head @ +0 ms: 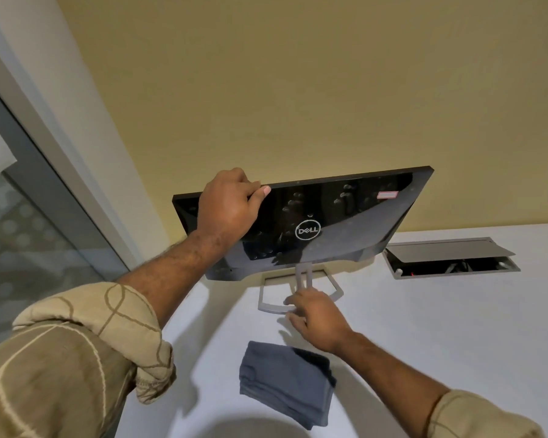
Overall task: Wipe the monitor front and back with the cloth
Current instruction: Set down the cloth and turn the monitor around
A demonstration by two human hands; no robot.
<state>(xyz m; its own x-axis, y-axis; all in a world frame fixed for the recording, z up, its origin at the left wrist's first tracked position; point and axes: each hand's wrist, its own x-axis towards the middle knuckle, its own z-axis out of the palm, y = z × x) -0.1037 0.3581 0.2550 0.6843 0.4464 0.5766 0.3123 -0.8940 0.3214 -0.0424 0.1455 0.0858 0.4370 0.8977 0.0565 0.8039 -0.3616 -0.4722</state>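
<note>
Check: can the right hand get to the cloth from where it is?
Probably yes. The right hand is at the stand base, holding nothing, and the cloth lies flat on the desk just nearer the person. Nothing lies between them. The left hand grips the monitor top edge.

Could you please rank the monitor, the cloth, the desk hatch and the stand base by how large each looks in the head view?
1. Monitor
2. Desk hatch and cloth: they look alike, and the cloth lies nearer the camera, so I won't rank them.
3. Stand base, partly hidden by the right hand.
</note>
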